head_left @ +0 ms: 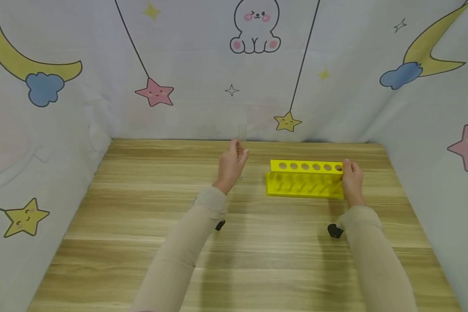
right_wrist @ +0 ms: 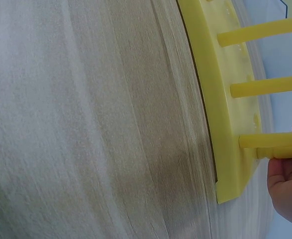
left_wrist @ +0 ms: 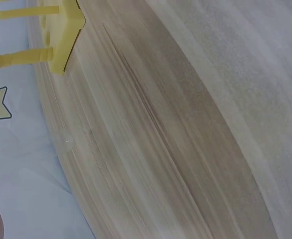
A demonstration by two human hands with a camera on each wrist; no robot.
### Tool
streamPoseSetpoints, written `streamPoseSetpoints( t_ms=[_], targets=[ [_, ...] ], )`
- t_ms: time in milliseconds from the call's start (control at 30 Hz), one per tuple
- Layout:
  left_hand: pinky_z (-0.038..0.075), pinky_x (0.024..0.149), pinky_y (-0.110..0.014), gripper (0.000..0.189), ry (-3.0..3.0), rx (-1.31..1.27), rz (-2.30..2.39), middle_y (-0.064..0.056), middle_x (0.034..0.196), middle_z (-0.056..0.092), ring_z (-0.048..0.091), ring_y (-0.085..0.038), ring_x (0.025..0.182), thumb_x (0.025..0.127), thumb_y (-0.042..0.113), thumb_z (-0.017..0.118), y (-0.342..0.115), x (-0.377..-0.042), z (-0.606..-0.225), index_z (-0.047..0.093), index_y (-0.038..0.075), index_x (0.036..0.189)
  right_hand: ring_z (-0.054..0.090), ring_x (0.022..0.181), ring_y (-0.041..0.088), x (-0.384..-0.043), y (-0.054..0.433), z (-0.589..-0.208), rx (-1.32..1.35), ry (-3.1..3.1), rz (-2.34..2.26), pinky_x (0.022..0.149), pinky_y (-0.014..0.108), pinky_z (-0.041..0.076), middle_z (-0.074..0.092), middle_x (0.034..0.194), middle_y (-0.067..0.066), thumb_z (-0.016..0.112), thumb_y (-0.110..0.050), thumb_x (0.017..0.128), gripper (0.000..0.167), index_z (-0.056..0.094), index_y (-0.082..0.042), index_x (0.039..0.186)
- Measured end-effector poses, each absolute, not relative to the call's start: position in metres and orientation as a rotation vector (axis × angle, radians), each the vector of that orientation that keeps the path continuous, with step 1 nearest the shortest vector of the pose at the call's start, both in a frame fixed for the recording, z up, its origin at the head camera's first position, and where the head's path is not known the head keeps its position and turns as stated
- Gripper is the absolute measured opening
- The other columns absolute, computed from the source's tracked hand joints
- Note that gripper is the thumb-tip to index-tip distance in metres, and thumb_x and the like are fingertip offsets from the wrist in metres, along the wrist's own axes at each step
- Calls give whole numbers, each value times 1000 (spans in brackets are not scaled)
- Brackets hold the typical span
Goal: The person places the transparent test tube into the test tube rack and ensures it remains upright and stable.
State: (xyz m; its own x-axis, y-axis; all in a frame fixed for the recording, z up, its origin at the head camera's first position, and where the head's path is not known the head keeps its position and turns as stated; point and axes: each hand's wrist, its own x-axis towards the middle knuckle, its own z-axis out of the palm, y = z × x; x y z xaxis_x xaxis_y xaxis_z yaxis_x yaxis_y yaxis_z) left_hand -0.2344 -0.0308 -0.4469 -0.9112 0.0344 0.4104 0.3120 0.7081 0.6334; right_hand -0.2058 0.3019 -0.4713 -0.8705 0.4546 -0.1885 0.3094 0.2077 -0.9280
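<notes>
A clear test tube [head_left: 242, 132] stands roughly upright in my left hand [head_left: 231, 167], which pinches it between thumb and fingers. Its see-through end [left_wrist: 63, 141] shows faintly in the left wrist view, where only a bit of the hand appears at the lower left edge. To the right is a yellow test tube rack [head_left: 305, 167] with a row of round holes on top and pegs on its base. My right hand [head_left: 352, 181] grips the rack's right end. In the right wrist view, its fingers curl by the end post of the rack [right_wrist: 230, 124].
The rack stands on a wood-grain table [head_left: 273, 260]. A white curtain [head_left: 203, 65] printed with stars, moons and a cartoon animal hangs behind the table and along both sides. Small black pieces [head_left: 335, 231] show below the sleeve cuffs.
</notes>
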Motion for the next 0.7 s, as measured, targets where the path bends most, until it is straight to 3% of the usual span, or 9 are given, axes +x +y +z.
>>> streamPoseSetpoints(
  t_ms=[500,700],
  targets=[
    [51,65,-33,31,-2538,-290,-1013,-10,87,62,63,-21,76,88,25,54,-28,-237,-440,46,3,108,42,70,7,-207,303,-472,-753,-2329,1766,61,14,37,47,81,-11,32,-41,94,30,44,-17,80],
    [52,66,-31,34,-2559,-315,-1010,-11,94,63,64,-21,82,89,25,52,-27,-239,-435,44,3,112,42,69,6,-207,302,-472,-753,-2321,1763,60,14,36,47,79,-12,33,-40,94,30,44,-17,79]
  ],
)
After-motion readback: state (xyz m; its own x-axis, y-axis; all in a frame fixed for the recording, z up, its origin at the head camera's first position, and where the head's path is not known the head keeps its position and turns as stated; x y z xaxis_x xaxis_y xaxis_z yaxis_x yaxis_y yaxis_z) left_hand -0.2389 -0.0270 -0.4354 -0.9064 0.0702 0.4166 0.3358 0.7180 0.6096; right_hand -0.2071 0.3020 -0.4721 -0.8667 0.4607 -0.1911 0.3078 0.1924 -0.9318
